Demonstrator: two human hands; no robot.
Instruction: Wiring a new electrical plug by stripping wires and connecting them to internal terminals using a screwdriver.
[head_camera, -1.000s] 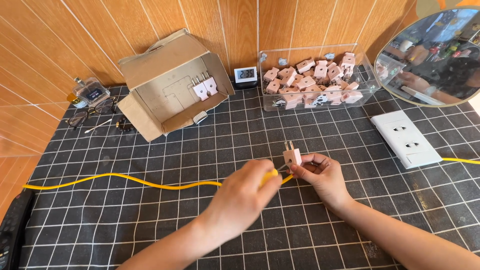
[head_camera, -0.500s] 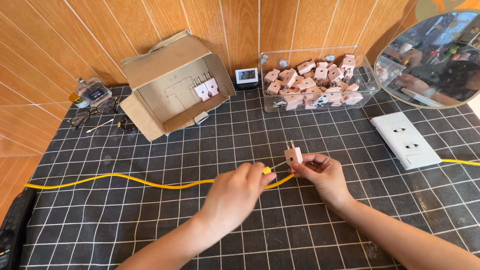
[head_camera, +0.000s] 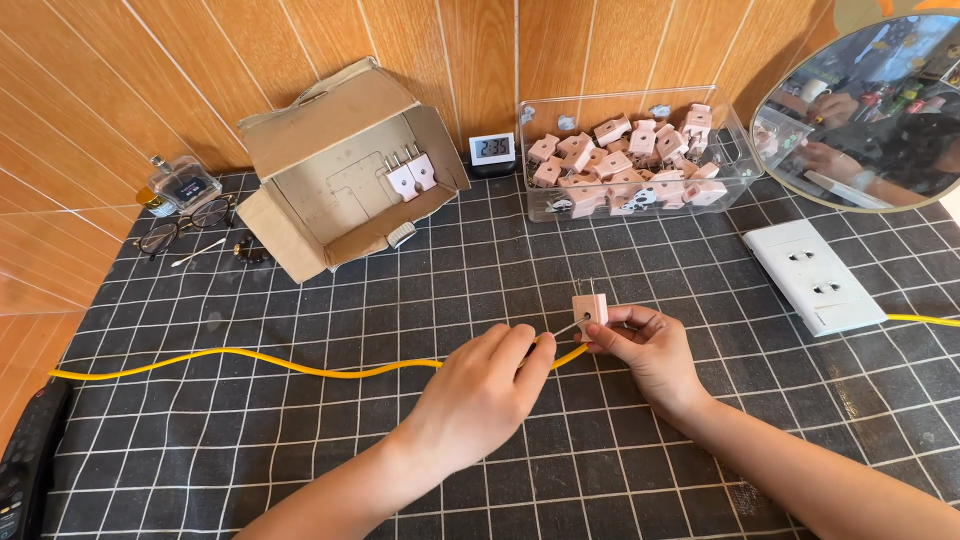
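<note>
1. Wood-panelled wall backs a surface (head_camera: 300, 470) under a black gridded cloth, with a cardboard box (head_camera: 340, 165) and a clear bin (head_camera: 740, 165) of pink plugs.
2. Since a second ago, the pink plug (head_camera: 589, 307) has barely shifted.
3. Its prongs point up, long axis upright. The right hand (head_camera: 645, 350) pinches it; the left hand (head_camera: 480, 395) pinches the yellow cable (head_camera: 250, 358) just beside it, above the cloth.

Both forearms reach in from the lower edge and converge near the middle. The left hand (head_camera: 480, 395) lies palm down, fingers curled, fingertips pinched together at its front. The right hand (head_camera: 645, 350) is turned inward, thumb and forefinger closed in a pinching grip, remaining fingers curled beneath.
</note>
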